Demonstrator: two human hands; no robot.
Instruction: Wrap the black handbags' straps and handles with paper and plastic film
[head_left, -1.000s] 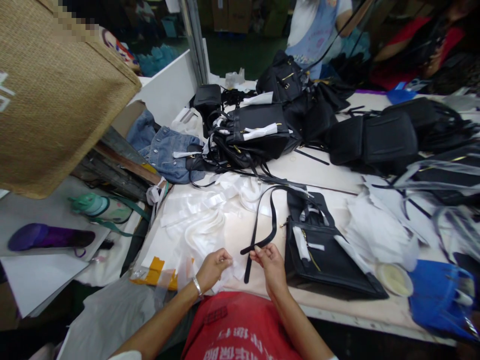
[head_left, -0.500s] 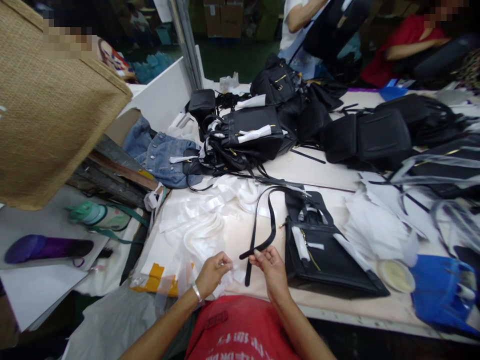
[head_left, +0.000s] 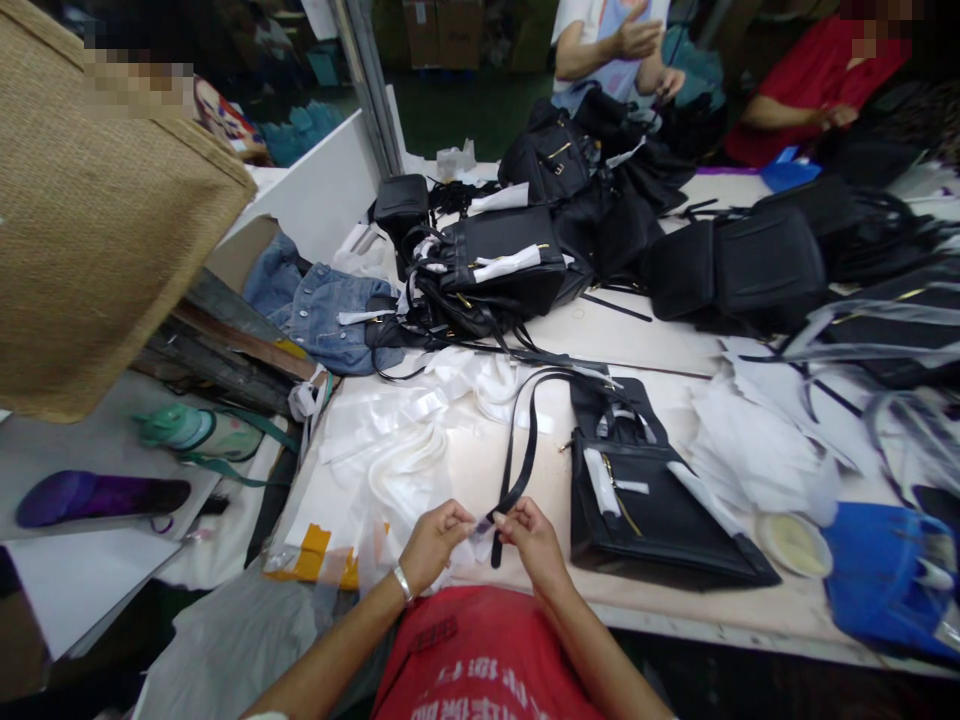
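My right hand (head_left: 534, 542) pinches a black strap (head_left: 532, 440) near its end. The strap loops back to a black backpack (head_left: 667, 520), which lies on the table to the right with white wrapping on its zipper pulls. A second strap end hangs just below the fingers. My left hand (head_left: 435, 547) is closed on a small clear plastic piece (head_left: 481, 527), which meets the end of the strap between my hands. Whether the plastic is around the strap or only against it I cannot tell. White sheets of thin wrapping (head_left: 409, 465) lie beyond my left hand.
Black bags (head_left: 510, 255) are piled across the back, beside a denim garment (head_left: 330, 310). White paper (head_left: 765, 430), a round tub (head_left: 795, 545) and a blue bag (head_left: 885, 570) are at right. Bottles (head_left: 105, 497) stand left. Two co-workers are across the table.
My left hand has moved right and slightly up, bringing the clear plastic to the strap end. The strap's curve has straightened a little. Across the table, a co-worker has lowered a black bag.
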